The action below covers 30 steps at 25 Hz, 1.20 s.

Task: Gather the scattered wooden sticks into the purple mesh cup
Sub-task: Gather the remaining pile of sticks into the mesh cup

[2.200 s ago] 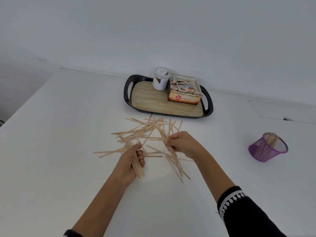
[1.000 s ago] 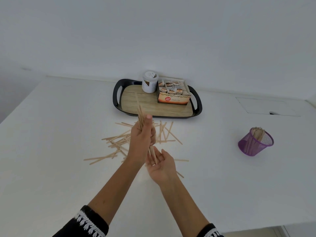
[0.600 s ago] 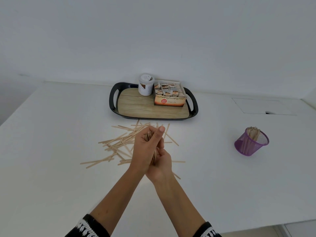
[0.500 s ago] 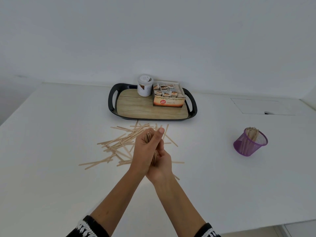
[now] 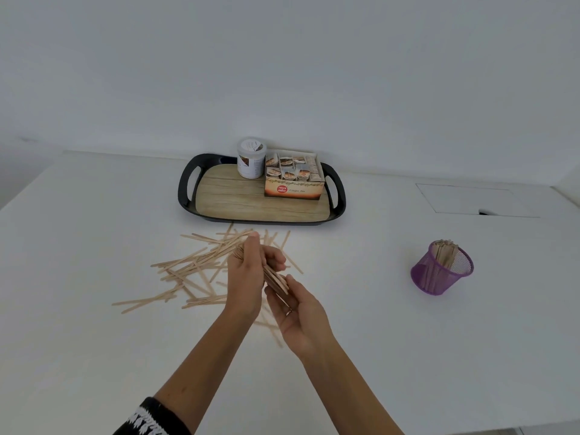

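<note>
Mid-frame, the left hand point(image 5: 244, 279) grips a bundle of wooden sticks point(image 5: 276, 279) as the right hand point(image 5: 298, 312), clasped around it a moment ago, opens beneath (many sticks point(image 5: 194, 268) remain scattered), the purple mesh cup point(image 5: 441, 268) waiting at right, well apart.

The sticks point(image 5: 194, 268) at my 11 o'clock are pale, matt bare wood. My cup point(image 5: 441, 268) at 2 o'clock is purple wire mesh. The tray point(image 5: 188, 186) rim at 12 o'clock is glossy black.
</note>
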Available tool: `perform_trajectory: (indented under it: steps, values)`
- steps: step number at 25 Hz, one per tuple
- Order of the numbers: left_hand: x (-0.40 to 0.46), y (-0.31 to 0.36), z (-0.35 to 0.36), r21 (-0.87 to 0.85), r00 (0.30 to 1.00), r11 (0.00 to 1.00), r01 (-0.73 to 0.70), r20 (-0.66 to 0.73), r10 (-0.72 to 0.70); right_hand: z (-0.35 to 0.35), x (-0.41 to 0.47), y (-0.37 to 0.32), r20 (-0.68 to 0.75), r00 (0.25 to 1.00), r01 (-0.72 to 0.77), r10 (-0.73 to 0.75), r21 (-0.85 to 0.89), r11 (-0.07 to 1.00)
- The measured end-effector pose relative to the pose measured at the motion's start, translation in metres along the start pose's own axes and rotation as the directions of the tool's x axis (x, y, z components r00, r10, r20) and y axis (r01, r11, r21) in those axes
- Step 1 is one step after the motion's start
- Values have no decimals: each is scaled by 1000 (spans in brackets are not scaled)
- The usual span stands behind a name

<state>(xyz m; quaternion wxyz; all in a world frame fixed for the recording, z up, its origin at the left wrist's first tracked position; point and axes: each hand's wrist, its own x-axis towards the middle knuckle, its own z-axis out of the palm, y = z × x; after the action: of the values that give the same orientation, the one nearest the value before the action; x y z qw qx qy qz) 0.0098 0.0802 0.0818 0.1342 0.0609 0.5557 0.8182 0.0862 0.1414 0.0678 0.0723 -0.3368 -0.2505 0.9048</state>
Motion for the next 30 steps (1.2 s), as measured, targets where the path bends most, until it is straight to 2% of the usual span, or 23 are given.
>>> perform_trajectory:
  steps: [4, 12, 15, 18, 20, 21, 23, 24, 25, 26, 27, 28, 30]
  values:
    - [-7, -10, 32, 13, 1000, 1000, 6, 14, -6, -28, -9, -45, 102, 994, 58, -38, -202, 978]
    - [-20, -61, 103, -49, 995, 997, 60, 87, -56, -91, 1, -124, 40, 981, 190, -188, -361, 913]
    - [-21, -82, 126, 43, 987, 999, 23, 157, -29, -110, 5, -167, 55, 949, 303, -311, -434, 848]
    - [-22, -105, 146, 238, 978, 970, -50, 210, -2, -124, 6, -224, 106, 865, 473, -490, -494, 729]
    - [-20, -128, 152, 475, 972, 869, -139, 232, 28, -133, -1, -269, 154, 773, 555, -615, -634, 538]
    - [-18, -142, 152, 627, 968, 758, -179, 249, 23, -137, -8, -289, 204, 718, 573, -666, -717, 398]
    - [-18, -170, 146, 870, 963, 431, -238, 270, -13, -142, -25, -326, 364, 602, 559, -710, -827, 50]
    - [-20, -183, 145, 926, 958, 259, -274, 287, -11, -145, -32, -342, 460, 551, 514, -696, -844, -151]
    - [-22, -191, 143, 943, 950, 123, -309, 311, 7, -148, -38, -356, 557, 512, 451, -654, -822, -347]
    - [-24, -197, 142, 942, 943, 42, -332, 331, 27, -150, -40, -367, 636, 494, 383, -593, -771, -508]
    - [-24, -199, 143, 941, 940, 7, -339, 339, 45, -152, -41, -376, 686, 506, 321, -522, -712, -625]
    - [-24, -200, 143, 943, 941, -4, -334, 333, 52, -152, -39, -381, 703, 550, 271, -452, -662, -699]
    - [-24, -199, 145, 946, 944, -27, -324, 325, 60, -151, -30, -381, 663, 676, 209, -321, -591, -779]
